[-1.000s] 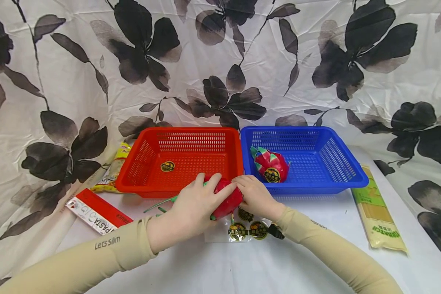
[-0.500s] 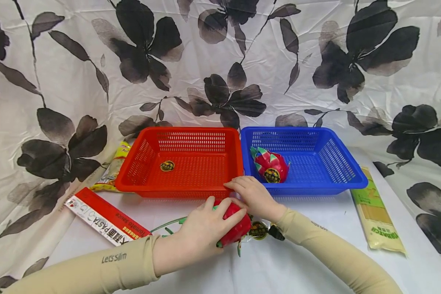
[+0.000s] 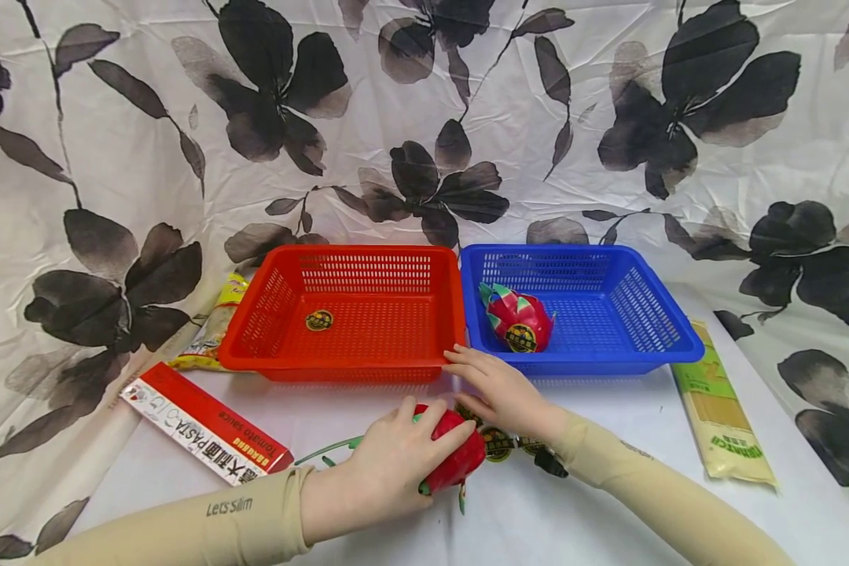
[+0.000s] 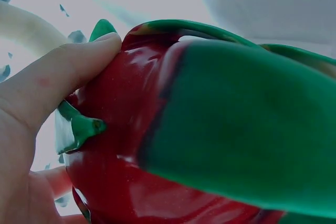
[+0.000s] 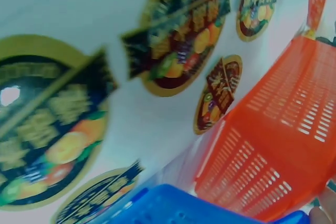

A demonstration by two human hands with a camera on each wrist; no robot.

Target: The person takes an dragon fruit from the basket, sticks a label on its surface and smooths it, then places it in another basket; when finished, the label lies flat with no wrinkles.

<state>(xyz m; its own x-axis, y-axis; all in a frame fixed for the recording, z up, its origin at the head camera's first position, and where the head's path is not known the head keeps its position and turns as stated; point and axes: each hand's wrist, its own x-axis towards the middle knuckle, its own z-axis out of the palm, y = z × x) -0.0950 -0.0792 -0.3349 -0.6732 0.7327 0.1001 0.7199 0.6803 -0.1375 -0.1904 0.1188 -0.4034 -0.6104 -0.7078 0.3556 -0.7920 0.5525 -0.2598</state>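
Observation:
My left hand point(image 3: 385, 468) grips a red dragon fruit point(image 3: 460, 454) with green scales, above the near middle of the table. In the left wrist view the thumb point(image 4: 79, 64) presses on its glossy skin, and a broad green scale point(image 4: 236, 124) fills the right side. My right hand point(image 3: 502, 389), fingers loosely extended, is just beyond the fruit, over a clear sheet of round black-and-gold fruit stickers point(image 3: 498, 442). Several of these stickers point(image 5: 181, 30) show large in the right wrist view; only fingertips point(image 5: 321, 217) appear at its corner.
A red basket point(image 3: 343, 364) with one round sticker point(image 3: 319, 320) inside stands beside a blue basket point(image 3: 608, 358) holding another stickered dragon fruit point(image 3: 527, 306). At left lie a pasta box point(image 3: 208, 424) and a yellow bag point(image 3: 212, 326); at right, a noodle pack point(image 3: 725, 409).
My left hand has brought the dragon fruit nearer and slightly right. My right hand, earlier at the fruit, has come away from it and sits by the baskets' front edges, fingers more spread.

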